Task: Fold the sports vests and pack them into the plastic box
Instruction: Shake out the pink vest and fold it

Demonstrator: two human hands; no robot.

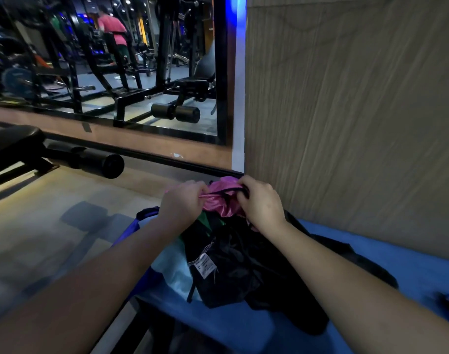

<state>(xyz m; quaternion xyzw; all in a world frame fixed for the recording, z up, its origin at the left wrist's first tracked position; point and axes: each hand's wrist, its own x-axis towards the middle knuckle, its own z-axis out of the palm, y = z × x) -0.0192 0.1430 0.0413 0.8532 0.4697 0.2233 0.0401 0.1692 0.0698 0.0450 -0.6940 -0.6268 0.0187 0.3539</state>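
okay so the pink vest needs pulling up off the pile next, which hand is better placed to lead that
Probably the right hand. It pinches the pink vest by its black strap, a firm edge to lift from. The left hand only bunches loose fabric at the other side, above the dark clothes, so it suits steadying.

- The scene was dim overall, with a cool, bluish cast.
- A vertical blue light strip (234,26) beside the mirror (111,60) glowed brightly and was nearly blown out.
- Warm yellowish light fell in a band on the floor (65,190) near the bench (14,146).
- Small ceiling lights showed as bright spots in the mirror.
- The black clothes (238,264) lost nearly all detail in shadow.
- Motion blur smeared the wood-grain wall (358,111) and the floor.
- Wide-angle distortion bent straight edges and stretched both forearms towards the lower corners.
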